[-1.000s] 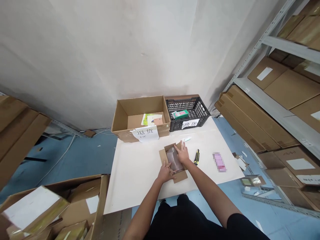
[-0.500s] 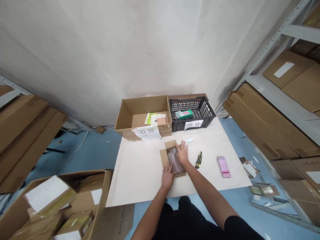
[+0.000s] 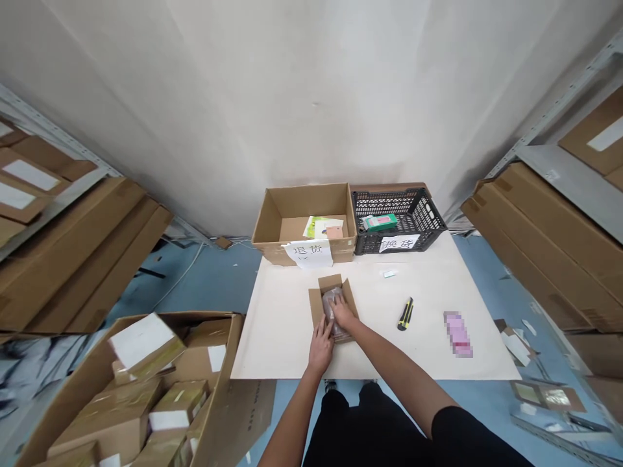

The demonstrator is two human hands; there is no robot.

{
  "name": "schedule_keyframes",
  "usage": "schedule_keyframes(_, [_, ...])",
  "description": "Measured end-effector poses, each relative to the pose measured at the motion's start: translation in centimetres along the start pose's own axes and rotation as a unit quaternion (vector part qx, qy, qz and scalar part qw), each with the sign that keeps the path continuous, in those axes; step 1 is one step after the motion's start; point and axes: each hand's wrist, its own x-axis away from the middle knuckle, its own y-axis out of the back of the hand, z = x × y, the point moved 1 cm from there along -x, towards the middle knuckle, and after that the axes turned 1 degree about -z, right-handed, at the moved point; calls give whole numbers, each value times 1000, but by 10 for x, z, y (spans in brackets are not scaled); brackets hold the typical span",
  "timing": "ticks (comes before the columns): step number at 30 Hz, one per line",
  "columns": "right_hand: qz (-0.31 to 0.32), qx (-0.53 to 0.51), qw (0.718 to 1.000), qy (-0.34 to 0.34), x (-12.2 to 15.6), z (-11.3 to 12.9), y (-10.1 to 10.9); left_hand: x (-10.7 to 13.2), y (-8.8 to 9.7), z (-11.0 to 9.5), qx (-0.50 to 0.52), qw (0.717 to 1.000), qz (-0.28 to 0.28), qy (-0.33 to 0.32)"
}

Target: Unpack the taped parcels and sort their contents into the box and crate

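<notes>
A small open cardboard box [image 3: 317,305] with raised flaps lies on the white-topped table [image 3: 277,324]. Inside it sits a package wrapped in cloudy plastic [image 3: 333,297]; what the wrap covers cannot be made out. My right hand [image 3: 343,315] rests on the package, fingers spread over its top. At the box's near left side is my left hand [image 3: 321,345], its fingers stretched out against the edge and the package's lower end. To the right lies a yellow and black utility knife [image 3: 405,314].
Behind stand a large cardboard box [image 3: 272,250] holding papers and a black plastic crate [image 3: 413,241] with a green box [image 3: 380,222]. A blurred pink item [image 3: 457,334] lies at right. A big carton of parcels [image 3: 236,340] is at lower left. Loaded shelves flank both sides.
My right hand has moved from the box's right edge inward onto the wrapped package, and the right flap now stands up. My view has turned slightly left.
</notes>
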Motion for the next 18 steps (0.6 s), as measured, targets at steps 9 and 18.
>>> schedule_keyframes(9, [105,68,991,-54,-46,45,-58,34,21,46,3,998,41,38])
schedule_keyframes(18, [-1,112,992,-57,-30,66,-52,39,5,58,26,1000,-3,12])
